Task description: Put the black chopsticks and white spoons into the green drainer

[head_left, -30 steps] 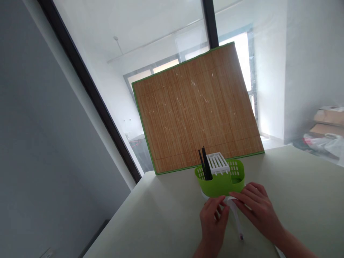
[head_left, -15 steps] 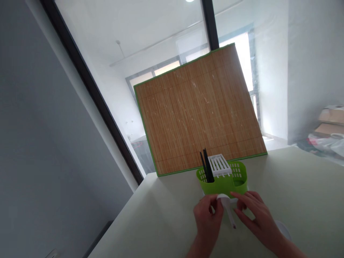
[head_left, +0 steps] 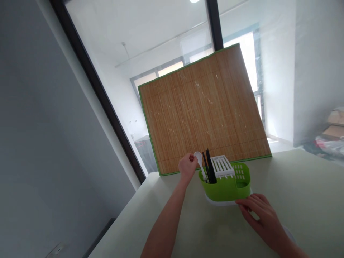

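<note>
My left hand [head_left: 188, 165] is closed on the bowl of a white spoon [head_left: 199, 159], whose handle points down into the left end of a green basket [head_left: 224, 189]. Black chopsticks [head_left: 210, 168] stand in the basket just right of the spoon. A white slotted rack [head_left: 222, 166] sits across the basket's middle. Under the basket a white base [head_left: 221, 203] shows along the front. My right hand [head_left: 259, 215] is by the front right corner of that base, fingers apart from one another, with nothing visible held in them.
Behind the basket a bamboo mat [head_left: 201, 111] with green edging leans upright against the glass. A white round item [head_left: 289, 234] lies partly hidden behind my right wrist on the pale table [head_left: 166, 200]. Boxes and plastic bags are at the far right.
My left hand has moved up and forward with the spoon, from in front of the basket to its left end. The spoon's handle has gone into the basket. My right hand has stayed near the front.
</note>
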`<state>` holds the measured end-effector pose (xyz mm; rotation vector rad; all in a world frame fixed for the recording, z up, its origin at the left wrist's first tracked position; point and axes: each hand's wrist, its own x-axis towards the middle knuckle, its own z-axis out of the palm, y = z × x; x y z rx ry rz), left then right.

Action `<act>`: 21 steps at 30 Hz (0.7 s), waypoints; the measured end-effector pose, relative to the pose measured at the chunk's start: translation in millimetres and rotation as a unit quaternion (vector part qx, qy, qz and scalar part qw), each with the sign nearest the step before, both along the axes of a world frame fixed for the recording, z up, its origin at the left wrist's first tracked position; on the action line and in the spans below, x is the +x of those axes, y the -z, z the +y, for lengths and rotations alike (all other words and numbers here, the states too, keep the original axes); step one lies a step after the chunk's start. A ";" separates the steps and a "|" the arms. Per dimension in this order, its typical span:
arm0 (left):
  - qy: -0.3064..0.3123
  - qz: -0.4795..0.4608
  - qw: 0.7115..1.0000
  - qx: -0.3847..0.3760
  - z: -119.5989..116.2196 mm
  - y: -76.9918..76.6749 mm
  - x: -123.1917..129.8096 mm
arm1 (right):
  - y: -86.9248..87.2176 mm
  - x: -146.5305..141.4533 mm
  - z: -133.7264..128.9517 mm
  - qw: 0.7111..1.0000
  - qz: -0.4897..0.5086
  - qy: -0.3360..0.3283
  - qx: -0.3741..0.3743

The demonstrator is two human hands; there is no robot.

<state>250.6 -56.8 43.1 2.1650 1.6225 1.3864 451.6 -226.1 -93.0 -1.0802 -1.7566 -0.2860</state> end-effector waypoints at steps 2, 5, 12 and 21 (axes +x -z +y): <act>0.005 0.023 1.000 -0.020 5.4 18.7 4.4 | 2.3 1.9 1.7 1.000 -0.005 0.001 0.000; 0.008 0.054 0.997 -0.053 9.4 43.6 7.7 | 4.7 3.7 2.7 1.000 -0.009 0.004 -0.009; -0.014 0.071 0.992 -0.099 18.4 66.7 7.9 | 5.7 3.7 3.0 1.000 -0.010 0.005 -0.024; -0.020 0.063 0.993 -0.096 16.1 68.3 8.2 | 5.8 10.2 6.0 0.998 -0.018 0.023 -0.051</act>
